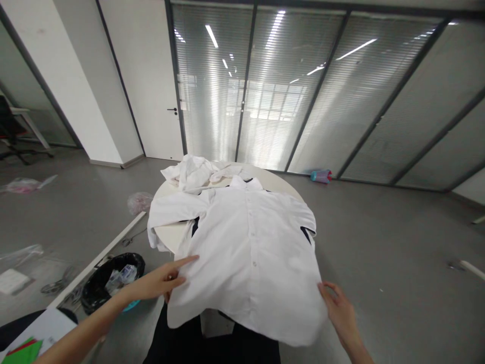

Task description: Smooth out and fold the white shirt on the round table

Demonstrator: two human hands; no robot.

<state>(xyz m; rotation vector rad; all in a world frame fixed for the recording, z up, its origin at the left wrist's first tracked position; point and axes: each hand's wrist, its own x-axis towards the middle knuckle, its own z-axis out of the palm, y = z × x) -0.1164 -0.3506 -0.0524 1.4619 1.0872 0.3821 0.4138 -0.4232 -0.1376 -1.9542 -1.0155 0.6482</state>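
Observation:
A white button-up shirt (252,253) lies spread front side up on a round table, its collar at the far side and its lower part hanging over the near edge. Dark fabric shows at the armpits and around the sleeve opening. At the shirt's left side, my left hand (166,280) is open, with the index finger stretched out over the cloth and the thumb apart from it. My right hand (339,308) pinches the shirt's lower right edge between thumb and fingers. Beyond the shirt's left shoulder, a crumpled heap of white cloth (191,171) rests on the table.
The round table (282,183) has a pale top. On the floor at left stand a bin with a black bag (94,285) and a long white strip (102,253). Plastic bags (140,202) lie nearby. A blue-pink object (321,176) lies by the glass partition (273,101).

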